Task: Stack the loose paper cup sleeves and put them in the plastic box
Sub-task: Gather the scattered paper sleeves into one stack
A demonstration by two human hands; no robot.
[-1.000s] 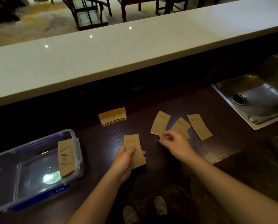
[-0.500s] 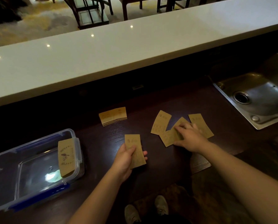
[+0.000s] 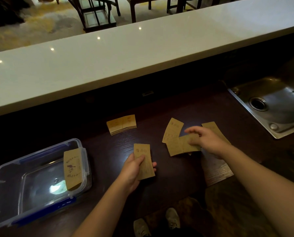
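My left hand [image 3: 134,170] grips a small stack of brown paper sleeves [image 3: 145,164] just above the dark counter. My right hand [image 3: 206,141] pinches a loose sleeve [image 3: 180,146] by its right end; it is slightly blurred. Another flat sleeve [image 3: 172,129] lies just behind it, and one more sleeve [image 3: 213,127] is partly hidden under my right hand. A neat pile of sleeves [image 3: 121,124] rests farther back. The clear plastic box [image 3: 11,170] with blue clips stands at the left, with a printed sleeve [image 3: 72,168] leaning against its right wall.
A steel sink [image 3: 272,103] is set into the counter at the right. A raised white bar top [image 3: 125,53] runs along the back. The dark counter's front edge [image 3: 218,177] is near my right forearm, with my shoes visible below.
My right hand reached right to the loose sleeves, took hold of one and is drawing it leftward. My left hand has kept its stack almost still.
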